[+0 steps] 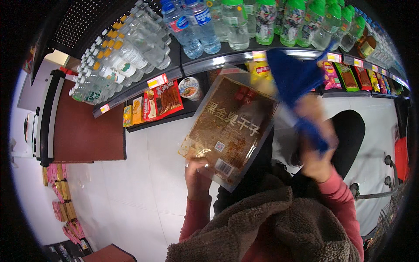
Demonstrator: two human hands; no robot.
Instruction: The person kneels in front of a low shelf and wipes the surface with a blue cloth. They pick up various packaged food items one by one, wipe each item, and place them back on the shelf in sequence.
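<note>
My left hand [197, 174] grips the lower left corner of a large flat snack packet [233, 124]. The packet is clear plastic with a brown, speckled face, and it is held tilted in front of the lower shelf. Blurred by motion, my right hand [317, 146] is closed on a blue cloth [292, 76]. The cloth spreads upward from the hand, across the shelf edge and just right of the packet. Part of the cloth hangs below the fingers. Behind the packet's top edge, a yellow snack bag [260, 70] is partly hidden.
Water bottles [120, 52] and green-capped bottles [238, 26] crowd the upper shelf. Below stand a cup of instant noodles [190, 88], a red snack bag [163, 101] and more colourful bags [347, 77]. A brown-red cabinet [89, 122] is at left, a wire cart [384, 209] at lower right.
</note>
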